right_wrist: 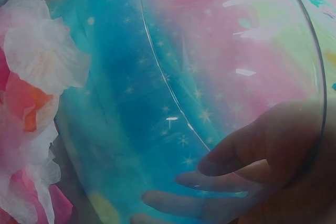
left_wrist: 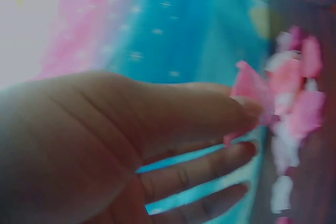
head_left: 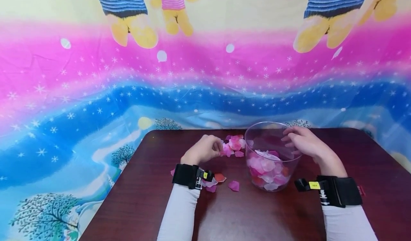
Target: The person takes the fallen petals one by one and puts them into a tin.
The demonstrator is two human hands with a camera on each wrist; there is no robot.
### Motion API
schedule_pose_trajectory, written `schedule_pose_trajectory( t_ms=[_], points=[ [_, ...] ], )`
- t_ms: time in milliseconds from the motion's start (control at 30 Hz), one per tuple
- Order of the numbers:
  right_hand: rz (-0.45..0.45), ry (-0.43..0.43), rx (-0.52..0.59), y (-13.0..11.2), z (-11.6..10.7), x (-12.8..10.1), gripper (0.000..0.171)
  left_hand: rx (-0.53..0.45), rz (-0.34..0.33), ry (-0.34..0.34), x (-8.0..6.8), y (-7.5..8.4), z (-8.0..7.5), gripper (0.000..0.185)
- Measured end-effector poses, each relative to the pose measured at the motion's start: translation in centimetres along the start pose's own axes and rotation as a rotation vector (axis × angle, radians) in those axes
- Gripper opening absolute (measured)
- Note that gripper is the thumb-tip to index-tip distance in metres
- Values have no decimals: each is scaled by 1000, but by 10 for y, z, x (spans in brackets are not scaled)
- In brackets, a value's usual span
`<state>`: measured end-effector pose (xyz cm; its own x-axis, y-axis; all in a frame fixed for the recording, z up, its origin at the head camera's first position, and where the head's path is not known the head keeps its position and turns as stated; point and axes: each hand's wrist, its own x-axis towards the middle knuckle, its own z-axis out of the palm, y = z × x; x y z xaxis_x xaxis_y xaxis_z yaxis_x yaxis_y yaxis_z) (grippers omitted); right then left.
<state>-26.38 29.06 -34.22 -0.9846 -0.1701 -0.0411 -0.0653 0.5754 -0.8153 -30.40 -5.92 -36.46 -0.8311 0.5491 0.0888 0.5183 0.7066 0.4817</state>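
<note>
My left hand [head_left: 203, 149] pinches a pink petal [left_wrist: 254, 95] between thumb and fingertips, close beside a small pile of petals [head_left: 236, 143]. In the left wrist view the other fingers of this hand lie apart below the thumb. A clear plastic bucket [head_left: 273, 159] stands upright on the right, its lower part filled with pink, white and orange petals [head_left: 266, 168]. My right hand [head_left: 305, 141] is at the bucket's right rim, its fingers loosely spread. Whether those fingers lie inside the wall or behind it, I cannot tell.
A dark reddish-brown table [head_left: 144, 205] bears everything. Loose petals [head_left: 233, 186] lie left of the bucket, some partly hidden by my left wrist. A printed cloth [head_left: 205, 73] with pink, blue and cartoon figures hangs behind the table's far edge.
</note>
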Motion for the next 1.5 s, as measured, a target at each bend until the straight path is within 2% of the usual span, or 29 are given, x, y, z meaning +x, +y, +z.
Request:
schedule_pose_trajectory(
  t_ms=[133,267,433,567,700,900,1233,1500],
  points=[
    [3,0,6,-1,-2,0,47,4,105,104,-5,15,-15,8],
    [-2,-5,17,-1,-2,-1,47,-9,236,215,-8,34,-22,9],
    [-6,-1,13,1,-1,-1,47,-14,367,358,-10,61,-18,11],
    [-6,0,12,0,-2,-1,47,29,418,415,-6,81,-7,14],
    [-5,1,7,0,-1,-1,47,131,444,411,-1,91,5,17],
    [-6,1,1,0,1,-1,46,241,458,386,3,93,16,19],
    [-21,-3,-1,-1,1,0,47,240,437,396,0,91,9,19],
    [-15,-7,-1,-1,0,0,47,181,408,412,-9,91,-5,20]
  ],
)
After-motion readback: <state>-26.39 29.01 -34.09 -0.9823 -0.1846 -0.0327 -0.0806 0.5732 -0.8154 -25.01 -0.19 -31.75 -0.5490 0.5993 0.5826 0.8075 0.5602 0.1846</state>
